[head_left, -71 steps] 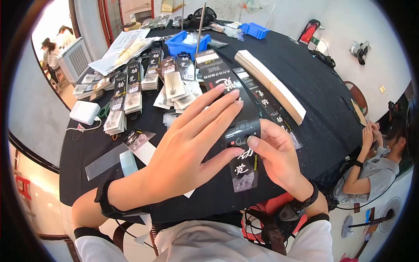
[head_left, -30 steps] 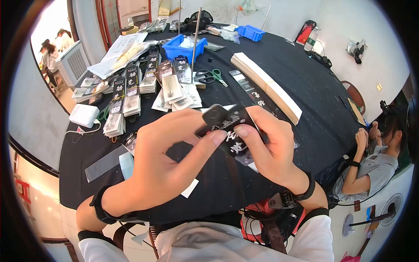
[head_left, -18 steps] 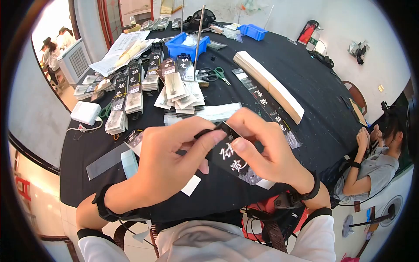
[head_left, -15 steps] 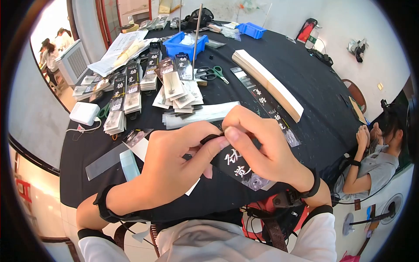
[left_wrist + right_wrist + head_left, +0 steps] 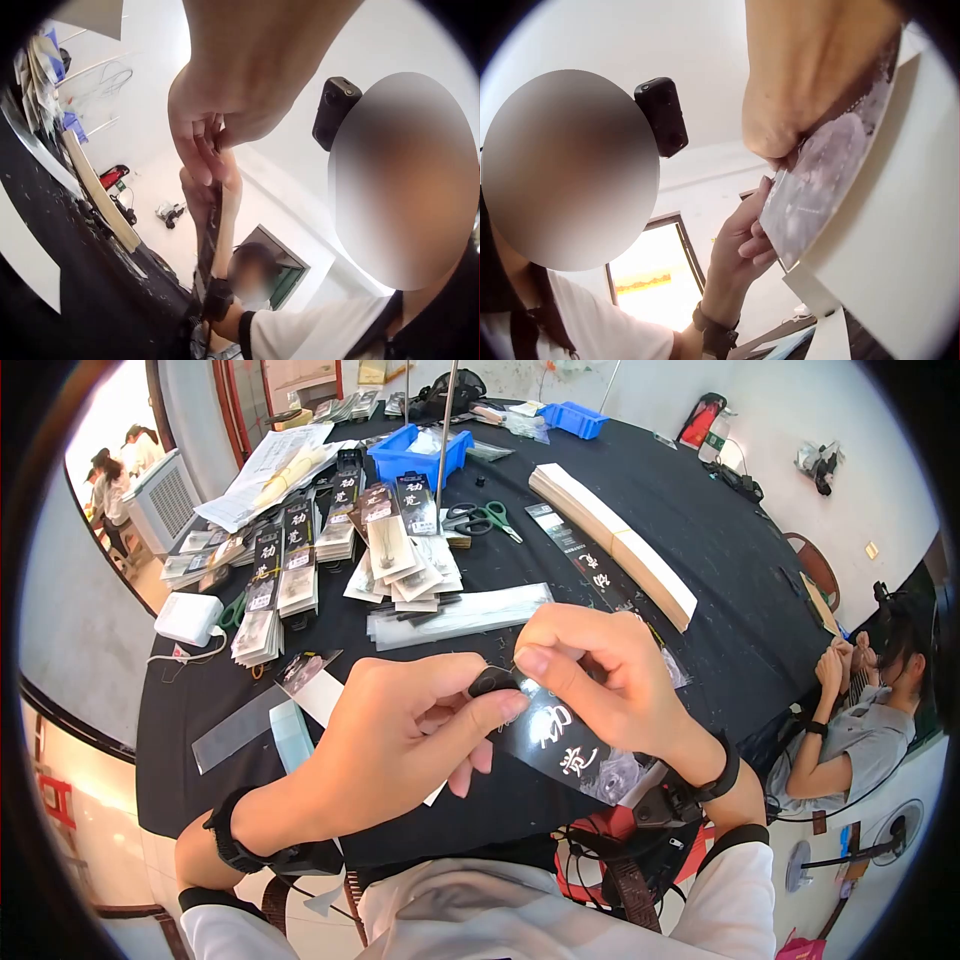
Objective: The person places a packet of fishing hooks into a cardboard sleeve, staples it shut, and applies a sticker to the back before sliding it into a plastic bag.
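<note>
In the head view a glossy black printed card [image 5: 560,745] with white characters slants down to the right over the near part of the table. My left hand [image 5: 425,725] pinches its black tab end between thumb and index finger, the other fingers loosely curled below. Close beside it, the right hand [image 5: 610,685] pinches the card's upper edge with thumb and bent index finger. The right wrist view shows the card's lower part, a pale floral print [image 5: 821,180]. Seen from the left wrist, the card is nearly edge-on below the fingers.
Beyond the hands lie clear plastic sleeves [image 5: 460,618], green-handled scissors [image 5: 492,520] and a long banded stack of pale strips [image 5: 620,550]. Several bundled packs [image 5: 300,565] cover the left side, near a blue bin [image 5: 420,458]. Another person [image 5: 850,730] sits at the right.
The left hand, earlier spread flat over the card, now pinches its tab end. Both thumbs moved up to the card's top edge, and the card swung so its lower end points further right.
</note>
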The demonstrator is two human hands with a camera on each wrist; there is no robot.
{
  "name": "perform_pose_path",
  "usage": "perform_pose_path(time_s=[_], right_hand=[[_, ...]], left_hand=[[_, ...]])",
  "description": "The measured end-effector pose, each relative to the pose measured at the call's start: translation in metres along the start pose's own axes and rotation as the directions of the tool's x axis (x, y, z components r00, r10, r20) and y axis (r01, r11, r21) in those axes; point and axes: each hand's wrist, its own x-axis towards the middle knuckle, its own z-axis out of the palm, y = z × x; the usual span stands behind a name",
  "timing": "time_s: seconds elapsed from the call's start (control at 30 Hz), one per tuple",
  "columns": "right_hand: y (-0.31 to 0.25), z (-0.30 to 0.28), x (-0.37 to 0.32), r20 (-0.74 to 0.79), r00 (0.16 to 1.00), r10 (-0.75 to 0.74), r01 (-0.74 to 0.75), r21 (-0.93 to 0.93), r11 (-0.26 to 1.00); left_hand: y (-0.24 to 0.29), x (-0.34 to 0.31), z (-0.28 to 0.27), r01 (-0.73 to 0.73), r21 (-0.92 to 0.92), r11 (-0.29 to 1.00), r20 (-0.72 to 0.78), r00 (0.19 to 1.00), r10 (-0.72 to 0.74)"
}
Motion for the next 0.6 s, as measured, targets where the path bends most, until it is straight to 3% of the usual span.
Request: perform_pose_path(time_s=[0.07, 0.1, 0.13, 0.17, 0.23, 0.27, 0.3, 0.37, 0.5, 0.57, 0.6], right_hand=[[0.010, 0.003, 0.002, -0.005, 1.000, 0.017, -0.017, 0.060, 0.998], [0.013, 0.003, 0.003, -0.011, 0.999, 0.034, -0.032, 0.117, 0.993], [0.012, -0.002, 0.003, 0.062, 0.993, 0.096, -0.097, 0.012, 0.995], [0.012, -0.001, 0.000, 0.059, 0.993, 0.098, -0.099, 0.010, 0.995], [0.012, 0.001, -0.008, 0.059, 0.989, 0.134, -0.136, 0.041, 0.990], [0.004, -0.008, -0.011, 0.181, 0.952, 0.249, -0.229, -0.125, 0.965], [0.009, -0.003, -0.019, 0.169, 0.951, 0.257, -0.255, -0.034, 0.966], [0.007, -0.006, -0.028, 0.239, 0.845, 0.479, -0.517, 0.129, 0.846], [0.004, -0.015, -0.031, 0.205, 0.814, 0.543, -0.579, 0.224, 0.784], [0.027, -0.036, -0.032, 0.082, 0.946, 0.314, -0.305, -0.098, 0.947], [0.040, -0.045, -0.032, -0.023, 0.944, 0.330, -0.330, -0.023, 0.944]], left_hand=[[0.000, 0.000, 0.001, 0.037, 0.027, 0.999, -0.019, 0.999, -0.037], [-0.004, 0.000, 0.000, -0.001, 0.125, 0.992, -0.082, 0.997, 0.011], [-0.006, 0.001, -0.001, -0.033, 0.224, 0.974, -0.138, 0.988, 0.065], [-0.007, 0.000, -0.003, -0.035, 0.223, 0.974, -0.135, 0.989, 0.067], [-0.007, -0.001, -0.011, 0.010, 0.160, 0.987, -0.301, 0.953, 0.039], [-0.002, -0.003, -0.015, 0.076, 0.084, 0.994, -0.351, 0.935, -0.042], [-0.001, -0.004, -0.021, 0.083, 0.022, 0.996, -0.395, 0.916, -0.067], [-0.006, -0.010, -0.037, 0.082, 0.124, 0.989, -0.364, 0.931, -0.032], [-0.017, -0.010, -0.033, 0.052, 0.054, 0.997, -0.373, 0.927, -0.028], [-0.017, -0.007, -0.034, -0.242, 0.317, 0.917, -0.364, 0.862, 0.353], [-0.017, -0.010, -0.042, -0.241, 0.323, 0.915, -0.322, 0.882, 0.345]])
